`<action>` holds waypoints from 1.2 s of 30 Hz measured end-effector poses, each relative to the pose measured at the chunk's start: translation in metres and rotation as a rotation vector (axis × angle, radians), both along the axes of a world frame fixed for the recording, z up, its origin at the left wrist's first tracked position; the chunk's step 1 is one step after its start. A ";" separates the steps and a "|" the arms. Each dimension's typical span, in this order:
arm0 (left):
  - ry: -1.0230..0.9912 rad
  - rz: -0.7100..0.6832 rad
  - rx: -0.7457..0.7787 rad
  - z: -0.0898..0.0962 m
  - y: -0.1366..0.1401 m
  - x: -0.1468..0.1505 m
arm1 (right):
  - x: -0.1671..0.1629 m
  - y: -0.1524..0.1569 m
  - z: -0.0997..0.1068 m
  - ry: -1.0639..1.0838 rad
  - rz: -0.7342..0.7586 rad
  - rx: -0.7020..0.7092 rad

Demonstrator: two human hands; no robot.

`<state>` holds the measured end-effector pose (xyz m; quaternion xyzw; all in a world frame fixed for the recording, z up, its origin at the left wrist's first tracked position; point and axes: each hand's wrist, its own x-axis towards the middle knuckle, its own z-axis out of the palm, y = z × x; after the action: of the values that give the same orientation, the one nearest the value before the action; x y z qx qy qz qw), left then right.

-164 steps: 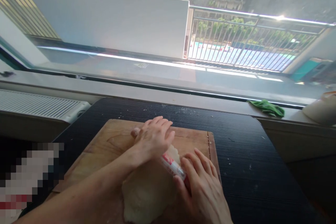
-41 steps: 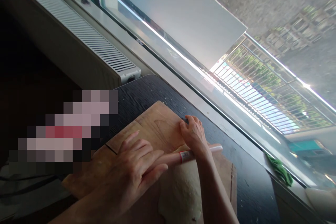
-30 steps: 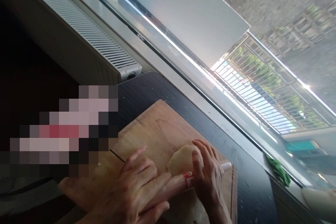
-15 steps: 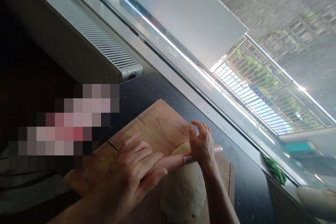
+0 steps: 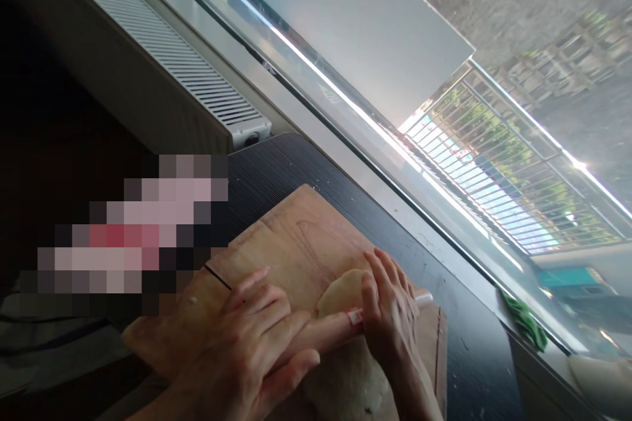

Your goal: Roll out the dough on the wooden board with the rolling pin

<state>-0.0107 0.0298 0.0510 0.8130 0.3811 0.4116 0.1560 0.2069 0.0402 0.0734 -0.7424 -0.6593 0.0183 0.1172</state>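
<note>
A wooden rolling pin [image 5: 323, 331] with a red and white label lies across a sheet of pale dough [image 5: 343, 378] on a wooden board [image 5: 281, 237]. My left hand [image 5: 261, 335] is over the pin's left part, fingers stretched forward and thumb apart, palm down. My right hand [image 5: 390, 302] lies over the pin near its right end, with its fingers extended flat beyond it. Neither hand wraps its fingers round the pin. Part of the dough shows beyond the pin; the larger part is on the near side, partly hidden by my hands.
The board rests on a dark table [image 5: 276, 164] by a window sill [image 5: 336, 151]. A white radiator [image 5: 197, 85] stands at the left. On the sill at the right lies a green cloth [image 5: 523, 319]. Pixel blocks cover an area at the left. A metal railing [image 5: 513, 177] shows outside.
My right hand has come down from a raised-finger pose, and its fingers now stretch over the pin. The pin has shifted slightly, its label turned more into view. The left hand has barely moved.
</note>
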 end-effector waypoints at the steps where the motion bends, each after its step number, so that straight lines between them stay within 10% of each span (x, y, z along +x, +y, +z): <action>1: 0.002 0.021 -0.005 0.000 0.005 0.000 | -0.003 0.016 0.001 0.028 -0.030 -0.010; 9: 0.075 0.013 -0.012 0.003 0.026 -0.007 | -0.017 0.072 0.007 0.069 -0.056 -0.051; 20: 0.036 -0.175 -0.032 -0.003 -0.020 -0.005 | 0.019 -0.091 -0.017 -0.250 0.063 0.093; 30: 0.104 -0.242 -0.109 0.029 0.001 -0.012 | 0.002 0.024 0.010 -0.036 -0.088 -0.135; 36: 0.040 -0.228 -0.136 0.015 -0.002 -0.009 | 0.004 0.004 0.004 0.010 -0.084 -0.034</action>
<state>-0.0200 0.0282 0.0655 0.8467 0.3163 0.3480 0.2488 0.2105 0.0443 0.0775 -0.7713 -0.6266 0.0282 0.1084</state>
